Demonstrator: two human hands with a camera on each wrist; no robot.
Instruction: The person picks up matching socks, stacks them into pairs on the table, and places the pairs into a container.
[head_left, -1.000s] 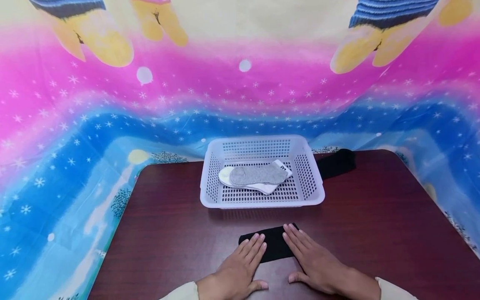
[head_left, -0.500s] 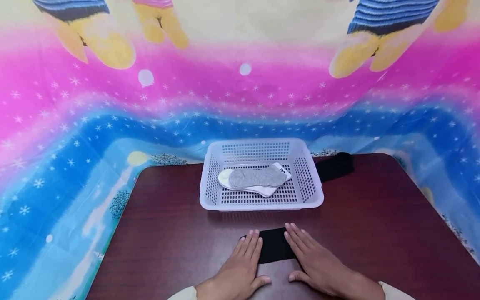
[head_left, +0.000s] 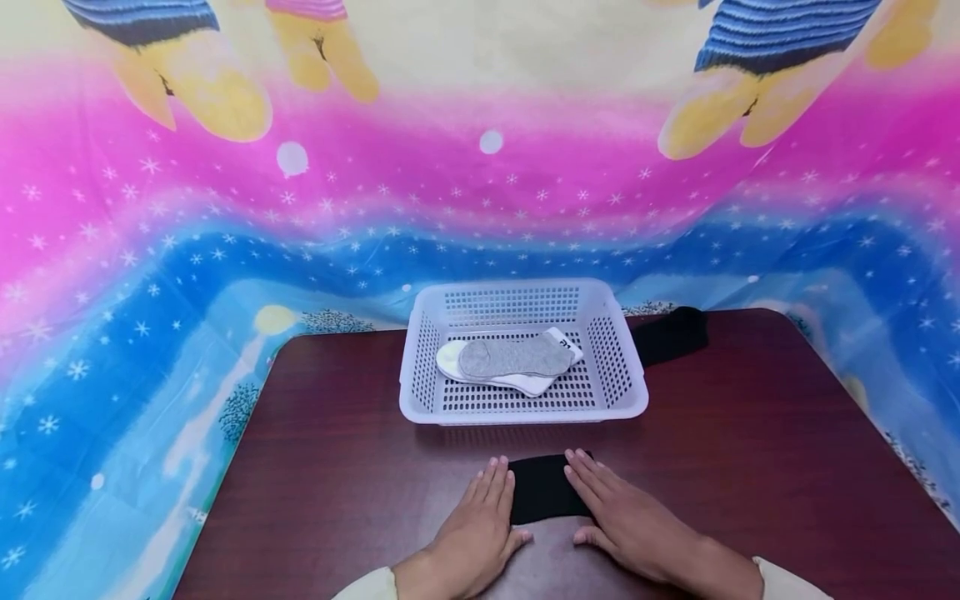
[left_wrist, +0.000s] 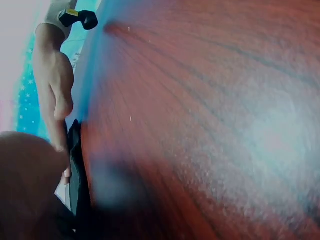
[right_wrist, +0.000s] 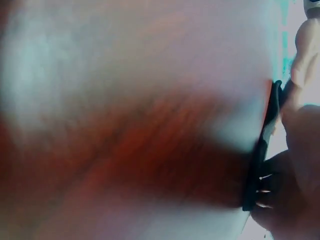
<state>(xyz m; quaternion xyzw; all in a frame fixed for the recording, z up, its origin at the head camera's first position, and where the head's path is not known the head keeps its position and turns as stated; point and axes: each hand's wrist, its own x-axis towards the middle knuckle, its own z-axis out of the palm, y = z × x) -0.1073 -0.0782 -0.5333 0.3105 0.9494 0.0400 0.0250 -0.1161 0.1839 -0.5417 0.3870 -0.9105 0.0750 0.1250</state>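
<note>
Hands lying flat at lower centre, left hand (head_left: 472,533) and right hand (head_left: 637,527) pressing black sock (head_left: 542,498), fingers straight. Resting on dark surface (head_left: 750,467). Beyond: white basket (head_left: 628,398) already holding grey sock (head_left: 516,357); another black sock (head_left: 671,333) still outside, right.
</note>
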